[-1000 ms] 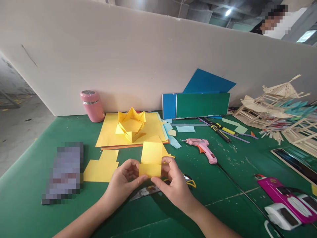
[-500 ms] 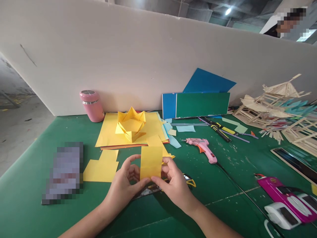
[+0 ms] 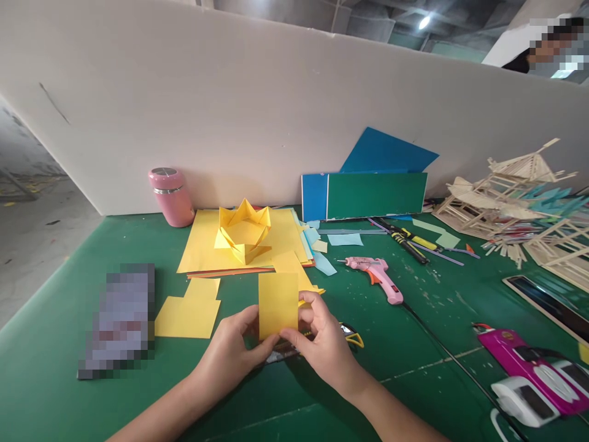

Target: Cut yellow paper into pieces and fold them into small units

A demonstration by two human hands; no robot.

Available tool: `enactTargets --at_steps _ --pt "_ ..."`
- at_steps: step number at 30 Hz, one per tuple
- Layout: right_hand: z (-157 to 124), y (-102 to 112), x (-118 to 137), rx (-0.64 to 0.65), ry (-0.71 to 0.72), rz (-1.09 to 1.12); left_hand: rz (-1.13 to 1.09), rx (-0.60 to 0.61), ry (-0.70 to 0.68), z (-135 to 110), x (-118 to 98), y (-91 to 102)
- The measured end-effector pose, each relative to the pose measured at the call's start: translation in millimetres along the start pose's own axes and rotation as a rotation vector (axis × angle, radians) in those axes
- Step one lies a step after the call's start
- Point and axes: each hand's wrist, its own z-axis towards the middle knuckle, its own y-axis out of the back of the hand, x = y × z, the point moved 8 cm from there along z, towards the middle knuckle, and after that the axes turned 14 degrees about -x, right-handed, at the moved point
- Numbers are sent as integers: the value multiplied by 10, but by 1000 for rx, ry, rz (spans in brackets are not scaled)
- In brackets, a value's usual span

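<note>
A small yellow paper rectangle (image 3: 278, 304) is held upright above the green table, pinched at its lower edge and sides. My left hand (image 3: 242, 344) is closed on its lower left, thumb in front and fingers behind. On the lower right, my right hand (image 3: 317, 334) grips it the same way. Beyond the hands, a folded yellow paper ring with pointed tips (image 3: 243, 233) rests on a stack of coloured paper (image 3: 197, 245). Yellow paper pieces (image 3: 191, 316) lie left of my hands. A tool with a yellow loop handle (image 3: 354, 337) is partly hidden behind my right hand.
A pink glue gun (image 3: 375, 273) with a black cord lies to the right, near paper scraps and a cutter (image 3: 405, 239). Further right are a wooden stick model (image 3: 515, 202) and a magenta power strip (image 3: 529, 362). A pink flask (image 3: 172, 197) stands at the back left.
The left fingers have shifted down along the paper's left side. The yellow paper has moved slightly left and stays pinched in both hands.
</note>
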Motion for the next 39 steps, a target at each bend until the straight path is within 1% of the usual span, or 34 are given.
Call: enactTargets --at_steps 3,6,8,10,11,13,15,17,20,22,24,25,28,30,31,32,33,35,37,38,39 --pt "29 80 58 -65 115 -112 42 44 -4 13 23 -27" --pt "81 211 134 -136 242 -193 55 -24 11 83 86 91" --pt "112 325 180 -210 299 -225 47 -81 36 137 132 196" --pt "115 370 224 -231 353 -241 23 -109 62 168 161 256" --pt "103 358 241 -216 376 -239 3 -106 70 170 163 258" --pt "57 275 258 -146 404 -222 -39 -82 71 145 143 214" --pt "1 174 241 -80 394 -201 -53 -53 58 90 110 141" --pt "-46 99 210 -47 374 -178 -32 -29 36 29 77 72" --pt "-71 81 184 -67 375 -159 17 -2 -4 -10 36 25" --pt "-54 126 182 -111 388 -182 23 -3 -33 22 15 51" --pt "-23 190 187 -155 392 -220 -2 -45 -51 94 12 135" --pt "-10 219 194 -173 394 -235 -20 -87 -49 137 23 199" --pt "11 265 217 -197 407 -269 -29 -264 -65 222 55 425" --pt "4 241 221 -179 429 -301 -30 -369 -165 208 -7 537" --pt "-2 215 216 -160 442 -325 -14 -386 -237 183 -62 551" --pt "-10 184 209 -137 454 -352 13 -371 -314 152 -124 531" --pt "-20 152 201 -114 468 -380 49 -322 -383 121 -180 476" --pt "-39 99 193 -74 496 -427 125 -160 -467 72 -243 310" --pt "-49 61 190 -32 504 -463 179 -14 -469 54 -229 173" --pt "-47 46 184 -3 494 -479 202 30 -456 58 -206 136" --pt "-42 39 180 26 478 -501 227 47 -439 72 -175 124"
